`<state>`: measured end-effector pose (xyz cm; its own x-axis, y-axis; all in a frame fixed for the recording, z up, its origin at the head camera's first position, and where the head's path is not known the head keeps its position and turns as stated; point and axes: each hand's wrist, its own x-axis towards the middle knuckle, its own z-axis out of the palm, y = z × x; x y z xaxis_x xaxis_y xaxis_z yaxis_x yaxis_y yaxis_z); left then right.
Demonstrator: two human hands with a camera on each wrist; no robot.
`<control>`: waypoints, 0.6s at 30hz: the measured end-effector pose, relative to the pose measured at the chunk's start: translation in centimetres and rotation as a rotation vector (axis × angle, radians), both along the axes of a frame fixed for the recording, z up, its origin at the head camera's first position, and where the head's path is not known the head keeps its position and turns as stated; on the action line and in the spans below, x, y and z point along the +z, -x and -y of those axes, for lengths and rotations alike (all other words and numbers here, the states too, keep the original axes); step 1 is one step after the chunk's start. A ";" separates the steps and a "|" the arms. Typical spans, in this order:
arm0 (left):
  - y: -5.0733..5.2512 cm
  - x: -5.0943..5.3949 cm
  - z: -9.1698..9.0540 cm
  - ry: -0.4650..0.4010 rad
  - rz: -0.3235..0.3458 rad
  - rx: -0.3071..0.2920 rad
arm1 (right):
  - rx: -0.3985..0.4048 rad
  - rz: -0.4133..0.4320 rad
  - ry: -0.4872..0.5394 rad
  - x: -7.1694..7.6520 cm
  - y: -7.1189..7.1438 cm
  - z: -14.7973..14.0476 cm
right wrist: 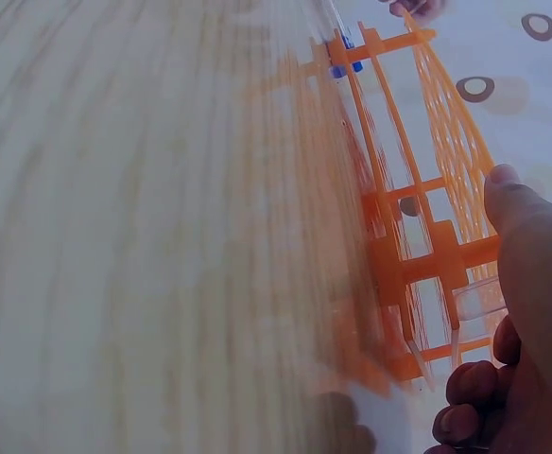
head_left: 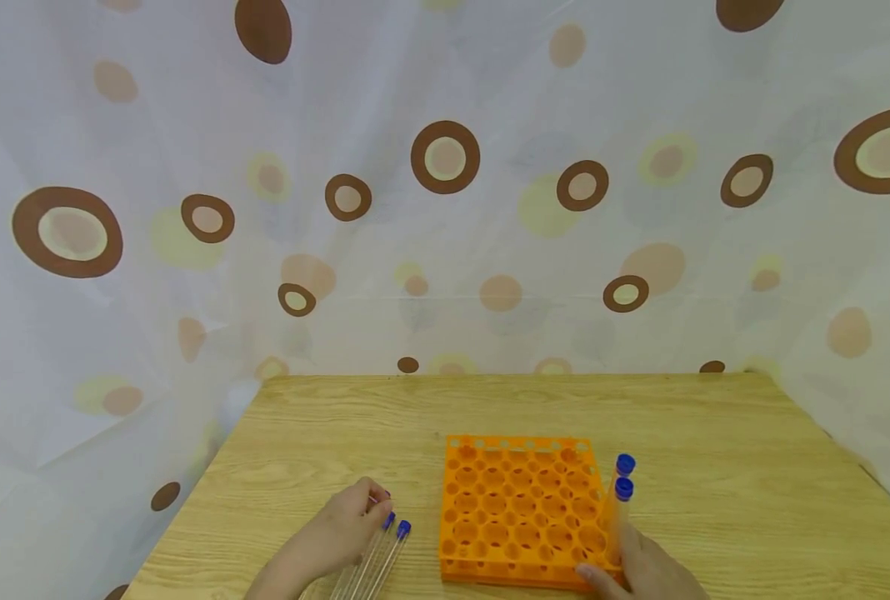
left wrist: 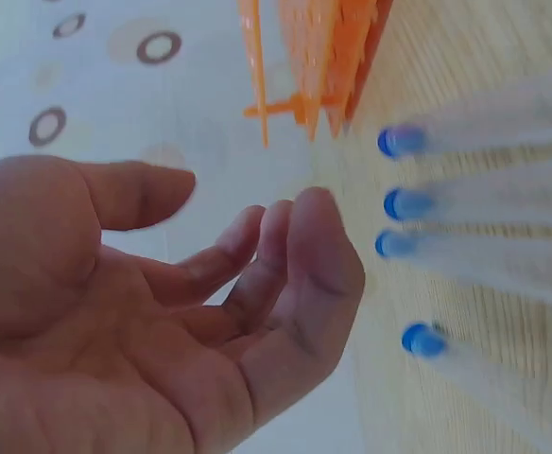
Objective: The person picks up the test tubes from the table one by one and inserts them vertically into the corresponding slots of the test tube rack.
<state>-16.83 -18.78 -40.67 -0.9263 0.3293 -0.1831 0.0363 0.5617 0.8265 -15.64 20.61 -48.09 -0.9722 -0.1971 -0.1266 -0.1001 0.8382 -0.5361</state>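
An orange test tube rack (head_left: 516,573) with rows of round holes stands on the table. Two clear test tubes (head_left: 623,490) with blue caps stand upright at its right edge. My right hand (head_left: 651,571) grips the rack's near right corner, the thumb (right wrist: 526,203) on the upper edge and the other fingers curled below. Several blue-capped test tubes (left wrist: 503,194) lie side by side on the table left of the rack. Over them hovers my left hand (head_left: 340,529), its fingers loosely bent. In the left wrist view nothing sits between its thumb and fingers.
The light wood table (head_left: 730,467) extends behind the rack and to both sides. A pale curtain (head_left: 445,242) with brown and yellow circles hangs behind the table and along its sides.
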 end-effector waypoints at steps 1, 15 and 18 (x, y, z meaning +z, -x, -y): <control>0.0 0.1 0.5 -0.005 0.006 0.036 | -0.001 0.001 0.006 0.0 0.0 0.0; 0.0 -1.0 4.6 0.268 -0.033 0.345 | 0.006 0.019 0.012 0.2 0.0 0.1; -0.1 -1.4 5.0 0.331 0.023 0.323 | 0.002 0.018 0.017 0.2 0.0 0.1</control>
<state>-16.76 -23.75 -42.11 -0.9662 -0.0553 -0.2516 -0.2005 0.7750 0.5994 -15.62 20.54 -47.93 -0.9695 -0.2009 -0.1405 -0.0918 0.8288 -0.5520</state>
